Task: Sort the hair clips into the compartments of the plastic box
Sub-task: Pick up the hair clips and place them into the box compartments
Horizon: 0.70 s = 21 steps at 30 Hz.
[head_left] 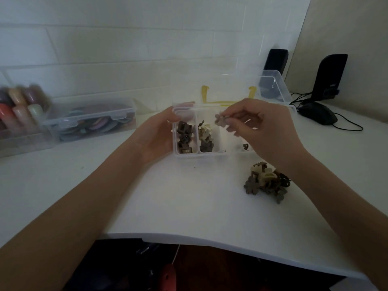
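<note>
ideally the right hand (247,120), pinching a flower clip (220,119), lowers it into the matching compartment while the left hand (159,133) grips the plastic box (197,154) steady.

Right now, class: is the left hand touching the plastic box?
Touching. The head view shows the left hand holding the left end of the plastic box, with its fingertips curled over the far rim.
</note>
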Tool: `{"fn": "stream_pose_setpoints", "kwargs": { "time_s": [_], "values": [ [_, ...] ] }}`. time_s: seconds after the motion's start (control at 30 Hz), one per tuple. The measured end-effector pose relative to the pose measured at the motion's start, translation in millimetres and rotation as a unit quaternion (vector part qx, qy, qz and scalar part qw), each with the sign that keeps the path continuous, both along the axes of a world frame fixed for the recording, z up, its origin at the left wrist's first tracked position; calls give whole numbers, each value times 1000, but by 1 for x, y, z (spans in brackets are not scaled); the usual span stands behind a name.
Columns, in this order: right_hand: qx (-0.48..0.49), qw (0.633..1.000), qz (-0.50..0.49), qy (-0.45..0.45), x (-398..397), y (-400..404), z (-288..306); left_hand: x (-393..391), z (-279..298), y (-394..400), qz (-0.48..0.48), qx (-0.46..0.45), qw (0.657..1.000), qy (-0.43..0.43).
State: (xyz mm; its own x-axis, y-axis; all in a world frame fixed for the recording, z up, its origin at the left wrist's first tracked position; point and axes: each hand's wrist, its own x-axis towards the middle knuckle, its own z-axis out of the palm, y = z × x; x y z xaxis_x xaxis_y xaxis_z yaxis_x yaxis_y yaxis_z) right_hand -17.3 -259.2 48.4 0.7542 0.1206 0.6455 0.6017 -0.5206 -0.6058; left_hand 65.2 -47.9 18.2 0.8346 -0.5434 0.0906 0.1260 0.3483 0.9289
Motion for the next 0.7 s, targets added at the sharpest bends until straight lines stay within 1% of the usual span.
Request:
{"fn": "stream_pose_setpoints", "kwargs": {
  "time_s": [0.07,0.13,0.23,0.3,0.4,0.53,0.63,0.7],
  "values": [
    [-43,997,-30,-51,1,1,-4,2,-4,-3,-23,10,999,-24],
    [-105,987,-73,-100,2,3,-7,0,-5,-5,-39,19,998,-50],
    [-196,957,-123,-174,7,2,-11,0,-7,-7,-46,17,998,-37],
    [-219,944,-148,-200,9,4,-13,-1,-7,-8,-48,15,998,-37],
    [-243,935,-169,-196,9,11,-14,-5,-6,-9,-73,20,996,-52],
    [-303,919,-178,-178,8,12,-11,-3,-8,-7,-31,10,999,-17],
    [-332,913,-180,-153,7,11,-15,-2,-9,-7,-25,-4,1000,-9],
    [-333,917,-173,-133,7,12,-17,0,-10,-8,-11,-9,1000,-4]
  ]
}}
